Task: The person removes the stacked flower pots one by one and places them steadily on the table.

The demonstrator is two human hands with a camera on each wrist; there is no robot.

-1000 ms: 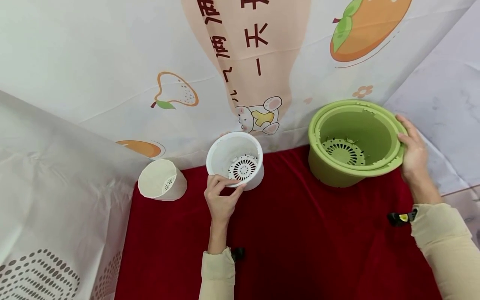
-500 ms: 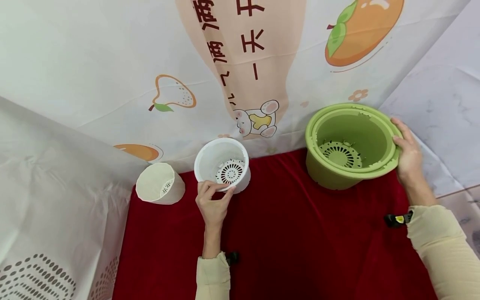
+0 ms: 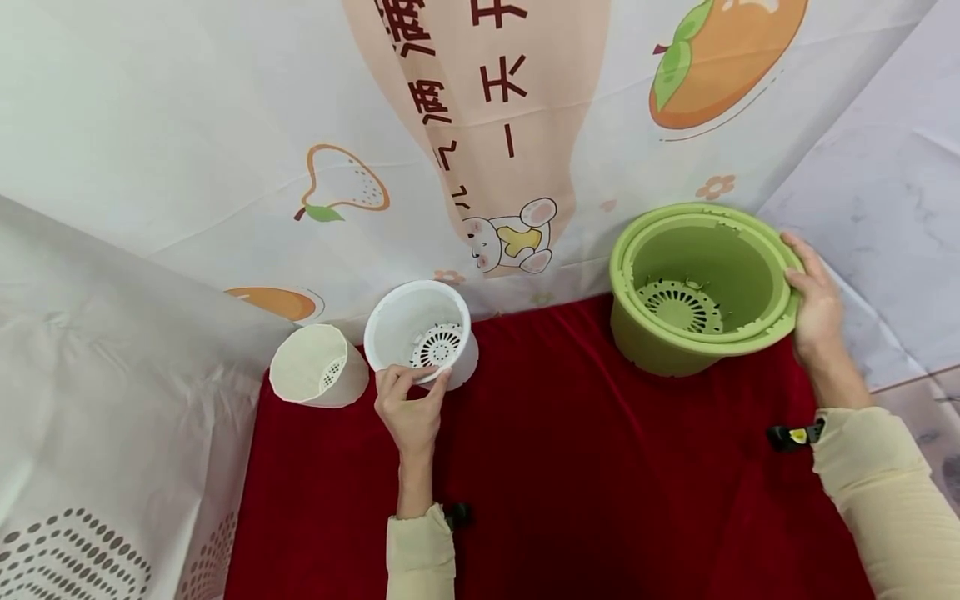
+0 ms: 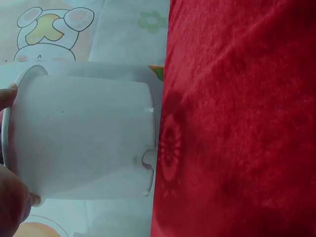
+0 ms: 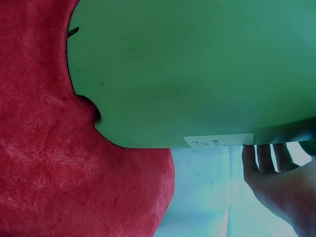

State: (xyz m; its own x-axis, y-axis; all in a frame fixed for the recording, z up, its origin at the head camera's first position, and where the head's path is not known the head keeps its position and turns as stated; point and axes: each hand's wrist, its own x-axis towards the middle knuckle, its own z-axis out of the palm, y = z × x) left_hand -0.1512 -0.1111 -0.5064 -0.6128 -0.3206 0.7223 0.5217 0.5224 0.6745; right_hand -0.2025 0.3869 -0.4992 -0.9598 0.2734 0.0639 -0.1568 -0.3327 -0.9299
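Observation:
In the head view my left hand (image 3: pixel 410 417) pinches the near rim of a round white flowerpot (image 3: pixel 467 358), with slotted drainage holes in its base. The left wrist view shows this white flowerpot (image 4: pixel 89 138) from the side, just off the red cloth, its shadow with a hole pattern on the cloth. On the right, my right hand (image 3: pixel 819 312) grips the rim of a large green flowerpot (image 3: pixel 660 354), thumb over the edge; two rims show, one inside the other. In the right wrist view several fingers (image 5: pixel 265 158) touch its outer wall beside a white label.
A smaller cream pot (image 3: pixel 350 382) stands at the back left, close beside the white flowerpot. Red cloth (image 3: pixel 570 467) covers the table. A printed white curtain (image 3: pixel 247 108) rises right behind the pots, and more sheeting hangs at both sides.
My left hand has carried the white flowerpot leftward, close to the cream pot. The right hand and the green flowerpot have stayed in place; the head view has shifted slightly.

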